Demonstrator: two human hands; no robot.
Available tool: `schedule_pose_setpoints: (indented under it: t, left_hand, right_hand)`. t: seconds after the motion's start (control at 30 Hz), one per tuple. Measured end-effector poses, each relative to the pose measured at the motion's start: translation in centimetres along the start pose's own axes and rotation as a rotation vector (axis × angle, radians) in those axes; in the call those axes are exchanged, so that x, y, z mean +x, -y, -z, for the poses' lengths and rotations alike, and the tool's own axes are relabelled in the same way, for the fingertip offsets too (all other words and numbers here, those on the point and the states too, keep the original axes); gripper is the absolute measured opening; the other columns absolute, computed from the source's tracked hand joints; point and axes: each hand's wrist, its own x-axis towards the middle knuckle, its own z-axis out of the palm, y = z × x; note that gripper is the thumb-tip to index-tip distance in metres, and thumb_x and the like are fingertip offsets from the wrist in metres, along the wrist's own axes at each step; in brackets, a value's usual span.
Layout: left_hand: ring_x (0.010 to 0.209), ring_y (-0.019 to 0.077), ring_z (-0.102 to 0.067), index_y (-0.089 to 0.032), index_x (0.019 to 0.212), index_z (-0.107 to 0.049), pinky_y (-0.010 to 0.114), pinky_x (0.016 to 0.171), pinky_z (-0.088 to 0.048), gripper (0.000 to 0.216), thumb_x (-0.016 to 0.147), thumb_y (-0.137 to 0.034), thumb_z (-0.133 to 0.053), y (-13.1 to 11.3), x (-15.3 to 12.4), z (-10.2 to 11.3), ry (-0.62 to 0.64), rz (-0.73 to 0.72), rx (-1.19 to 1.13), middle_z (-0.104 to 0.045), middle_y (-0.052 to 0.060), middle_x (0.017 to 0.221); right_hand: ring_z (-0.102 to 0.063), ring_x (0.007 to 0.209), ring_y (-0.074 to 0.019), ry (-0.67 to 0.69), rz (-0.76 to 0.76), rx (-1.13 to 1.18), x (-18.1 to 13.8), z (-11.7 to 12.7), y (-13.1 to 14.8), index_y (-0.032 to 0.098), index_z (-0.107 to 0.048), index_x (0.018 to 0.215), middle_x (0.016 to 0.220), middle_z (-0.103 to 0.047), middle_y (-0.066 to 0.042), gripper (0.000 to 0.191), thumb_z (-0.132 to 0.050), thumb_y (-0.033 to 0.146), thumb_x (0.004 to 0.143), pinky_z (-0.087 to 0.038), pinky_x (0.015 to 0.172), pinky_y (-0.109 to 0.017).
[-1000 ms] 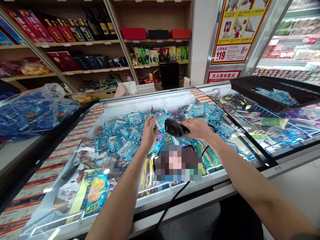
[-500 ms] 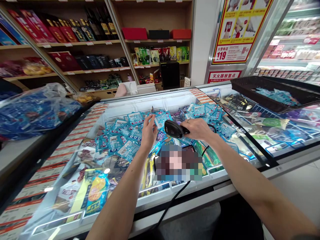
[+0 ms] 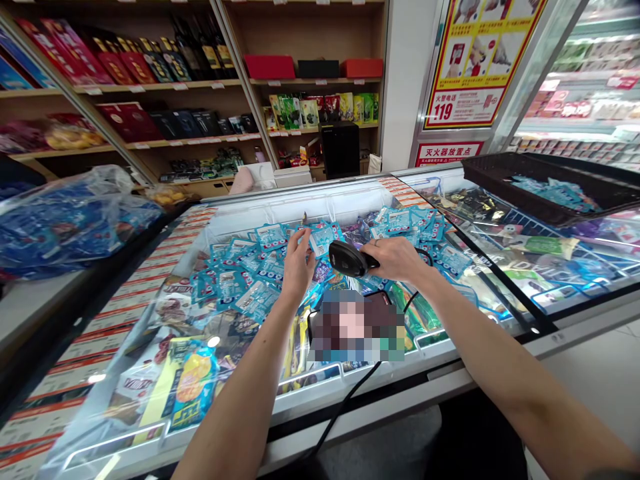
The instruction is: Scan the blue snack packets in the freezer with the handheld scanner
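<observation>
My right hand (image 3: 395, 259) is wrapped round the handle of a black barcode scanner (image 3: 347, 259), whose head points left over the packets. My left hand (image 3: 299, 265) has its fingers stretched out and apart, at the left edge of a small blue packet (image 3: 325, 238) with a white label. Whether the fingertips press on that packet is hard to see. Many similar blue packets (image 3: 233, 287) lie spread on the glass top of a freezer. In front of the scanner rests a dark phone-like device (image 3: 385, 300), its screen blurred out.
A black cable (image 3: 345, 403) runs down over the freezer's front edge. At the right stands a black tray (image 3: 525, 193) with more blue packets. A clear bag of blue packages (image 3: 75, 220) sits at the left. Shelves (image 3: 175, 85) with boxes and bottles line the back.
</observation>
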Motion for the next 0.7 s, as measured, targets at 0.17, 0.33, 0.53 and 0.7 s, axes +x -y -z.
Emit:
schedule_pose_setpoints:
  t: [0.17,0.33,0.53,0.7]
  left_hand:
    - [0.096,0.0171,-0.058,-0.027,0.138,-0.036,0.035,0.084,-0.052,0.057,0.083,-0.016,-0.045,-0.1,0.0,0.1,-0.007,-0.013,-0.013,-0.038,0.011,0.138]
    - [0.093,0.0161,-0.059,-0.027,0.138,-0.036,0.034,0.085,-0.052,0.057,0.083,-0.017,-0.044,-0.1,0.0,0.0,-0.014,-0.018,-0.018,-0.039,0.011,0.138]
    - [0.119,0.0234,-0.048,-0.021,0.137,-0.037,0.038,0.096,-0.046,0.057,0.081,-0.011,-0.042,0.0,-0.2,0.2,-0.138,0.033,0.087,-0.040,0.013,0.135]
    - [0.131,0.0305,-0.035,-0.015,0.136,-0.037,0.048,0.107,-0.032,0.054,0.083,-0.018,-0.049,-0.5,-0.2,0.9,-0.260,0.139,0.189,-0.026,0.019,0.144]
  right_hand:
    - [-0.062,0.083,-0.0198,0.002,0.008,0.005,0.0,0.0,0.0,0.021,-0.061,0.106,0.094,-0.068,-0.006,0.035,-0.050,0.045,0.082,-0.031,0.060,-0.026]
    - [-0.062,0.081,-0.0197,-0.001,0.005,0.002,0.1,0.1,0.0,0.021,-0.061,0.105,0.092,-0.068,-0.005,0.034,-0.051,0.043,0.082,-0.031,0.060,-0.027]
    - [-0.062,0.085,-0.0204,-0.058,-0.083,-0.005,-0.1,0.2,-0.3,0.021,-0.060,0.110,0.095,-0.068,-0.006,0.035,-0.050,0.043,0.083,-0.033,0.063,-0.027]
    - [-0.062,0.086,-0.0211,-0.126,-0.295,-0.013,-0.2,0.2,-1.3,0.021,-0.060,0.110,0.098,-0.068,-0.006,0.036,-0.050,0.044,0.084,-0.035,0.064,-0.027]
